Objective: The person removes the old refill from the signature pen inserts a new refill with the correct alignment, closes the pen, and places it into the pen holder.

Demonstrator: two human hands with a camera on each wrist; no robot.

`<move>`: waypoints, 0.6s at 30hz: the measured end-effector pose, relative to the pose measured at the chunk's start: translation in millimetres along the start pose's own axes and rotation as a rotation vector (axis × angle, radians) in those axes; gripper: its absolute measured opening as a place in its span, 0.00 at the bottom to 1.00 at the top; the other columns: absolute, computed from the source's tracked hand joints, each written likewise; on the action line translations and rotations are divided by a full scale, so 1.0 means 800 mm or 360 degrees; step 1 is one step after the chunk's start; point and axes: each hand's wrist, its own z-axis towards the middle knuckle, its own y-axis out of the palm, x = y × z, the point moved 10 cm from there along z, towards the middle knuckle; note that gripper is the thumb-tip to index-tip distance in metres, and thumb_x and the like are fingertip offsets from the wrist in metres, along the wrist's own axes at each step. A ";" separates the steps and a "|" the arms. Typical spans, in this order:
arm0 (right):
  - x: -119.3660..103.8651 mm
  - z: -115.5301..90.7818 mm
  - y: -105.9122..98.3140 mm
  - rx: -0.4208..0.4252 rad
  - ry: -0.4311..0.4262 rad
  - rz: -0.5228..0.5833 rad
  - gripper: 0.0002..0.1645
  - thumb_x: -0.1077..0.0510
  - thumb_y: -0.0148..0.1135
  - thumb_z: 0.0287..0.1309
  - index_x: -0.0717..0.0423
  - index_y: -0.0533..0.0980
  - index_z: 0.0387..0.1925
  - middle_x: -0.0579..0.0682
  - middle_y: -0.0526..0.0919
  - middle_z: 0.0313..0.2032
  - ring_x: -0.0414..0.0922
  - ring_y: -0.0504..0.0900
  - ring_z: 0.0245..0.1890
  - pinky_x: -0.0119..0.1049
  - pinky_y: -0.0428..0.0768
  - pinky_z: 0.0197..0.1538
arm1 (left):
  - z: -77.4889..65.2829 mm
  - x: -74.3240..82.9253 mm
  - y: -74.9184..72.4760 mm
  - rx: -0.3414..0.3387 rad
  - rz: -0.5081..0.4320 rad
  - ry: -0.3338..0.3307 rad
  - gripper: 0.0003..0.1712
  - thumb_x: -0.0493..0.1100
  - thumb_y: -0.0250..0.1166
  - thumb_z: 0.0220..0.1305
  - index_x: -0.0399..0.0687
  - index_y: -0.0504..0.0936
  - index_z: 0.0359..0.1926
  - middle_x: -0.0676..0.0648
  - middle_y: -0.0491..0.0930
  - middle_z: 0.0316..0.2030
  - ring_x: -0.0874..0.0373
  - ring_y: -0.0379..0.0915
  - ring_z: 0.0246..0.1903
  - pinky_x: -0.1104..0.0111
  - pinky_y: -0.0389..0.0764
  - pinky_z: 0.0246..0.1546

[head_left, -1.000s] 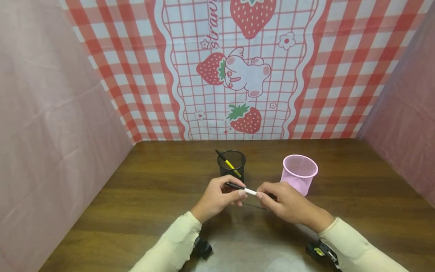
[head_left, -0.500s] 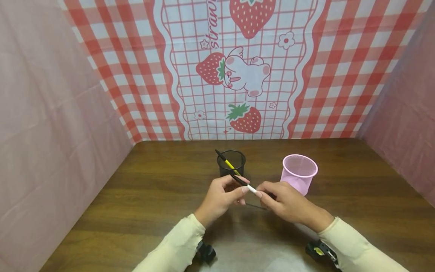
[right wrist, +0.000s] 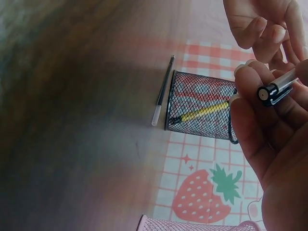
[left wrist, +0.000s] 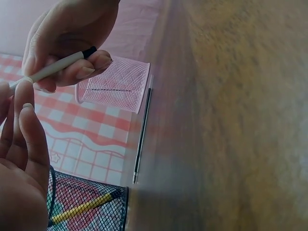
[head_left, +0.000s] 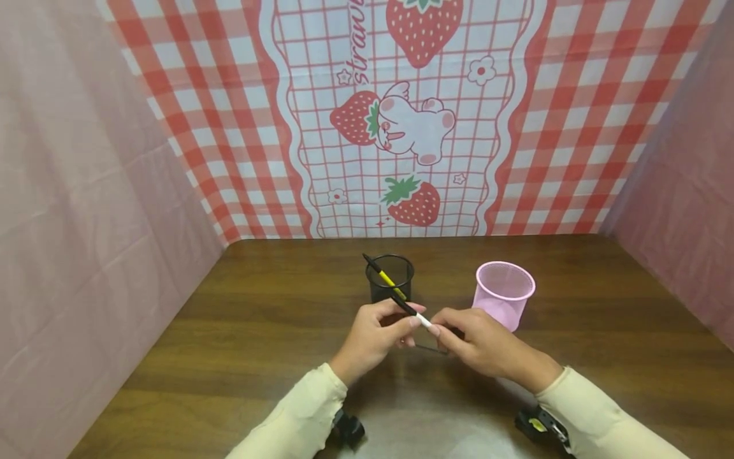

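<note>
Both hands hold a white pen with black ends (head_left: 424, 319) above the table, its left end slanting away. My left hand (head_left: 375, 335) pinches it between thumb and fingers near the black left part. On the white barrel, the thumb and fingers of my right hand (head_left: 493, 344) grip it; the right wrist view shows a black clip end (right wrist: 270, 94) poking out of that hand. Below the hands lies a thin dark ink refill (left wrist: 143, 134) with a clear end. Just beyond the left hand stands a black mesh pen holder (head_left: 380, 293) with a yellow and black pen (head_left: 387, 278) leaning in it.
A pink mesh pen holder (head_left: 499, 312) stands behind the right hand, partly covered by it. The wooden table (head_left: 258, 319) ends at a red checked strawberry cloth (head_left: 229, 127). Pink cloth walls (head_left: 86, 191) rise on both sides.
The pen's black left end has swung away from me, so the pen now slants more. My left hand has shifted slightly right; my right hand has barely moved.
</note>
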 end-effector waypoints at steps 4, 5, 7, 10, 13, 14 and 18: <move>0.003 -0.002 0.003 -0.0019 0.0018 0.0011 0.11 0.66 0.61 0.67 0.45 0.78 0.35 0.39 0.78 0.21 0.29 0.75 0.21 0.25 0.74 0.25 | -0.001 -0.001 0.000 -0.0003 0.0025 0.0005 0.13 0.38 0.68 0.67 0.37 0.85 0.50 0.31 0.81 0.33 0.58 0.79 0.24 0.65 0.84 0.29; 0.003 -0.002 0.003 -0.0023 0.0025 0.0011 0.11 0.66 0.61 0.67 0.45 0.78 0.35 0.39 0.78 0.21 0.29 0.75 0.21 0.25 0.74 0.25 | -0.001 -0.001 0.000 -0.0004 0.0034 0.0005 0.13 0.38 0.68 0.67 0.37 0.85 0.50 0.32 0.81 0.33 0.58 0.79 0.24 0.64 0.84 0.29; 0.005 -0.002 0.004 -0.0030 0.0038 0.0006 0.10 0.65 0.61 0.68 0.45 0.78 0.35 0.38 0.78 0.21 0.29 0.75 0.21 0.26 0.74 0.25 | -0.002 -0.002 0.000 -0.0007 0.0050 -0.0001 0.14 0.39 0.67 0.67 0.36 0.85 0.50 0.32 0.82 0.33 0.58 0.80 0.24 0.61 0.85 0.29; 0.006 -0.002 0.004 -0.0038 0.0049 -0.0004 0.09 0.65 0.61 0.67 0.45 0.78 0.36 0.37 0.78 0.21 0.29 0.75 0.21 0.25 0.74 0.25 | -0.002 -0.003 -0.001 -0.0008 0.0074 -0.0003 0.14 0.39 0.67 0.68 0.35 0.84 0.50 0.32 0.82 0.34 0.57 0.80 0.24 0.54 0.85 0.30; 0.006 -0.002 0.004 -0.0045 0.0055 -0.0029 0.09 0.64 0.61 0.68 0.45 0.78 0.36 0.37 0.78 0.21 0.28 0.75 0.21 0.24 0.74 0.26 | -0.002 -0.002 -0.001 -0.0004 0.0097 0.0008 0.13 0.39 0.66 0.68 0.36 0.84 0.50 0.31 0.82 0.36 0.57 0.81 0.23 0.51 0.85 0.30; 0.006 -0.002 0.004 -0.0050 0.0055 -0.0033 0.08 0.64 0.61 0.68 0.45 0.78 0.36 0.37 0.78 0.21 0.28 0.75 0.21 0.24 0.74 0.26 | -0.002 -0.002 -0.001 -0.0002 0.0104 0.0012 0.13 0.39 0.66 0.68 0.36 0.84 0.50 0.31 0.82 0.36 0.56 0.81 0.23 0.52 0.85 0.30; 0.008 -0.002 0.002 -0.0064 0.0078 -0.0054 0.08 0.62 0.62 0.68 0.44 0.78 0.37 0.36 0.78 0.21 0.29 0.75 0.21 0.24 0.73 0.25 | -0.001 -0.001 -0.002 0.0011 0.0139 0.0022 0.13 0.40 0.67 0.68 0.37 0.85 0.50 0.36 0.83 0.34 0.56 0.81 0.23 0.56 0.85 0.29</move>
